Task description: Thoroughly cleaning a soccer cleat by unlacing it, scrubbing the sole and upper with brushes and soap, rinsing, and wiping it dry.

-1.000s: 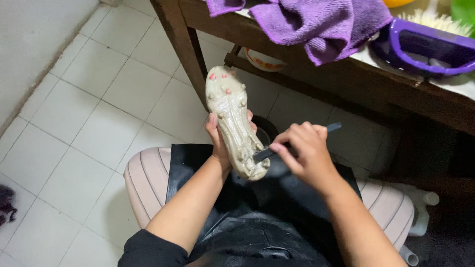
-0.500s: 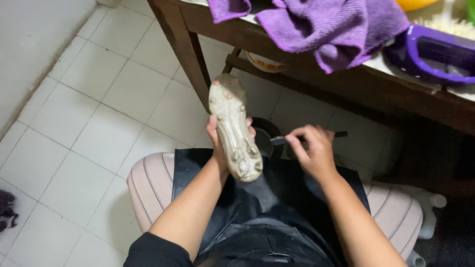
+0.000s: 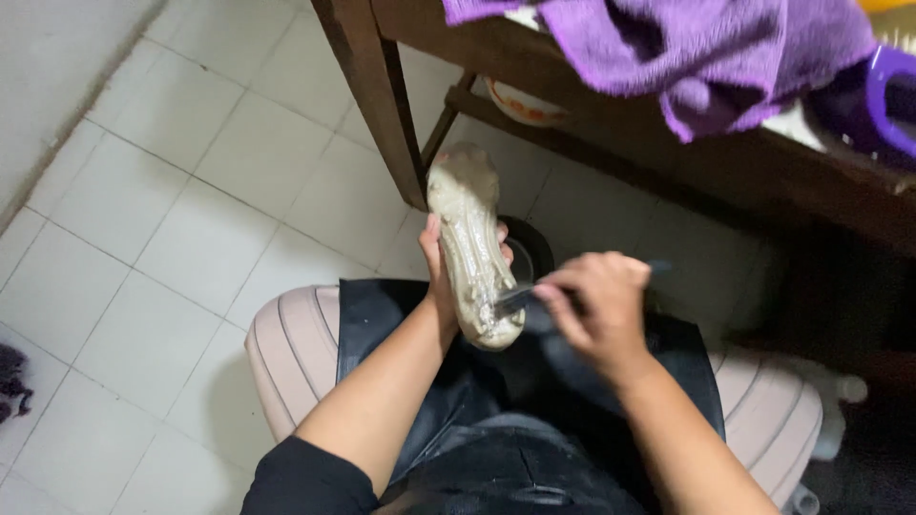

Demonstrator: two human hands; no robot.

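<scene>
The left hand (image 3: 437, 262) grips a muddy, pale football boot (image 3: 472, 248) from behind, sole facing up toward the camera, toe pointing to the far side and heel nearest the body. Its fingers (image 3: 503, 234) wrap round the boot's middle, with the tips showing on the right edge. The right hand (image 3: 593, 305) is closed round a slim dark-handled tool (image 3: 534, 294), fingers pinched tight on the handle; the tool's metal tip touches the sole near the heel, where dirt is caked. Both hands are raised above the person's lap, which is covered by a black apron (image 3: 496, 401) over striped pinkish trousers (image 3: 286, 353). Just behind the boot, a dark round container (image 3: 530, 250) sits on the white tiled floor (image 3: 191, 191). On the far side stands a wooden table (image 3: 382, 105), with a purple towel (image 3: 706, 52) draped over its tabletop edge.
</scene>
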